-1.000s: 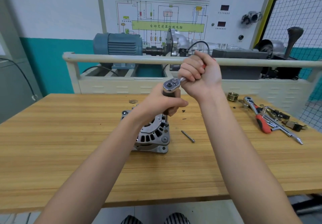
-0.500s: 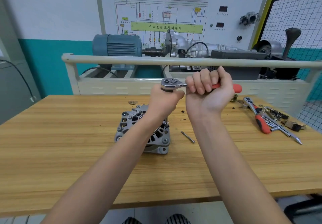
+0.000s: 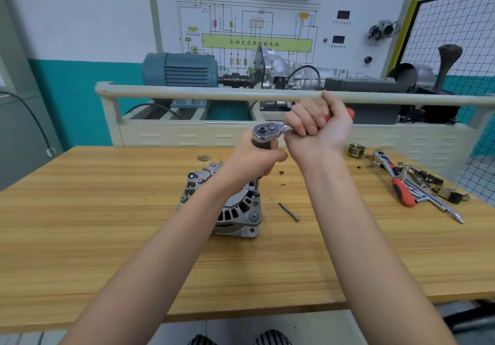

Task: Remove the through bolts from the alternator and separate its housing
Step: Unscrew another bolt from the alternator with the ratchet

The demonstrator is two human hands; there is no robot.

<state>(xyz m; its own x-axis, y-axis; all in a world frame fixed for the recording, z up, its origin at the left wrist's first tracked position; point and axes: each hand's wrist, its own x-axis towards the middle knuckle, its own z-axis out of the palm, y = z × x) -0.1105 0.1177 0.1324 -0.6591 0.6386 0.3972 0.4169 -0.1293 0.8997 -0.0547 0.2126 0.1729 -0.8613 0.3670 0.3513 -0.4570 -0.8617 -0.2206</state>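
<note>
Two hands work one ratchet at centre frame: the right hand is clenched round its red handle, the left hand grips the extension below the head. The alternator sits on the wooden bench just below, socket on a through bolt at its right rim. One freed bolt lies just right of it. Keeping the extension plumb under the left hand should stop the socket slipping. The swing looks open toward the viewer; the rail behind and loose tools at right limit sweep
</note>
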